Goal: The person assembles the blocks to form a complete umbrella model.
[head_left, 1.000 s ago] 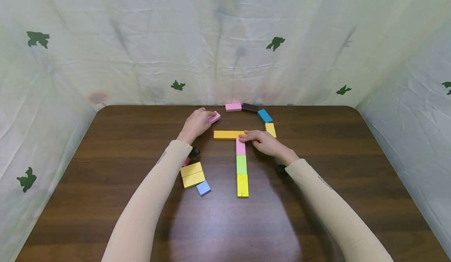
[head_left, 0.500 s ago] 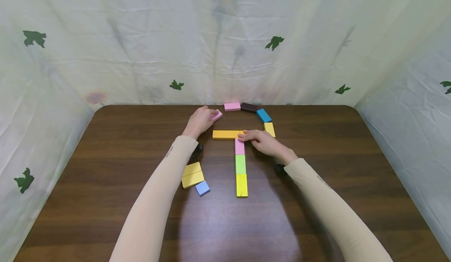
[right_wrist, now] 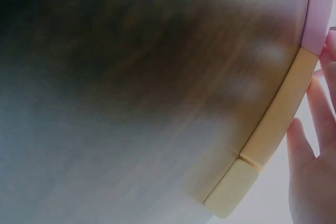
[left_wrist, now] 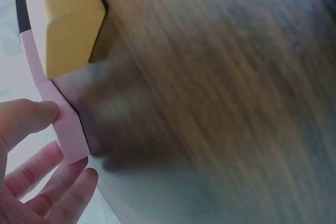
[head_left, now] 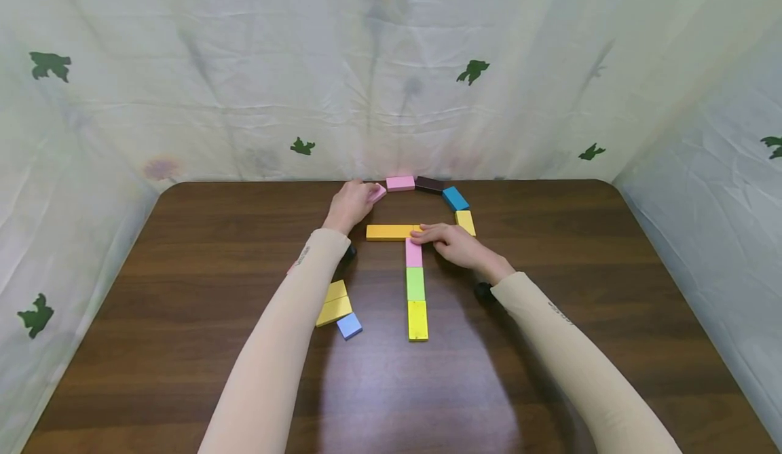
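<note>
At the back of the table my left hand [head_left: 350,205] pinches a pink block [head_left: 377,194] between thumb and fingers. In the left wrist view the thumb lies on top of this block [left_wrist: 72,136], whose far end meets another pink block [left_wrist: 33,59]. My right hand [head_left: 457,244] rests with fairly straight fingers over the right end of the orange row [head_left: 389,233], fingertips at the top of the upright line's pink block [head_left: 413,254]. In the right wrist view its fingers lie along an orange block [right_wrist: 279,109], which stands end to end with a yellow one [right_wrist: 231,187].
A curve runs through a pink block [head_left: 400,183], a dark brown one [head_left: 429,184], a blue one [head_left: 455,199] and a yellow one [head_left: 465,222]. Green [head_left: 415,284] and bright yellow [head_left: 418,320] blocks continue the upright line. Spare yellow blocks [head_left: 333,310] and a small blue block [head_left: 349,326] lie left.
My left hand has slid the pink block right and slightly back, up close to the pink block of the curve. My right hand has stayed in place.
</note>
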{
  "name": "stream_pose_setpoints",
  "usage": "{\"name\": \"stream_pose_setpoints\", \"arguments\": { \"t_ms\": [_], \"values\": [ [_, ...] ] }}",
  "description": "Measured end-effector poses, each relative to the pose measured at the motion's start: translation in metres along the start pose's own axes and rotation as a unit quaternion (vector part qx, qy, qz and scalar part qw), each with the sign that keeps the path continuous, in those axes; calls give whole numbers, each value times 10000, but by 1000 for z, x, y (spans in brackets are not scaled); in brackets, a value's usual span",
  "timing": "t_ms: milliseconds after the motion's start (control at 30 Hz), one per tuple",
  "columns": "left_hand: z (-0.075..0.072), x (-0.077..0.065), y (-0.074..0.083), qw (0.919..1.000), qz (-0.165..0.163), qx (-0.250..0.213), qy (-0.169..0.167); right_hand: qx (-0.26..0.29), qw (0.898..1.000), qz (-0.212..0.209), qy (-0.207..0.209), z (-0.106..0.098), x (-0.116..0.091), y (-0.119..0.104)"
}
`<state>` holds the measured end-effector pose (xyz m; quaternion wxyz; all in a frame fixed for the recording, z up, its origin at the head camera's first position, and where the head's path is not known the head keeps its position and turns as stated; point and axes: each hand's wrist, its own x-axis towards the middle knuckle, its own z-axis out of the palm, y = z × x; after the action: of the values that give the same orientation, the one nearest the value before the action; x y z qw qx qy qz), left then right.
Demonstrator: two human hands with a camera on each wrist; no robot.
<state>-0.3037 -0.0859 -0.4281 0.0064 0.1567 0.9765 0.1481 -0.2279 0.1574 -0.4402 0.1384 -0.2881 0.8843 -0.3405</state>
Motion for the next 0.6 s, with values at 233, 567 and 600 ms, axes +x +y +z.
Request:
{"name": "stream_pose_setpoints", "arguments": {
  "t_ms": [233,567,600],
  "values": [
    [0,0,1,10000,12,30,22,37,10000,-9,22,0,0,0],
    [-2,1,4,9993,-78,353,-60,51,10000,33,46,0,-1,-1],
    [-2,1,4,9993,-89,361,-82,59,10000,16,46,0,-1,-1]
  ]
}}
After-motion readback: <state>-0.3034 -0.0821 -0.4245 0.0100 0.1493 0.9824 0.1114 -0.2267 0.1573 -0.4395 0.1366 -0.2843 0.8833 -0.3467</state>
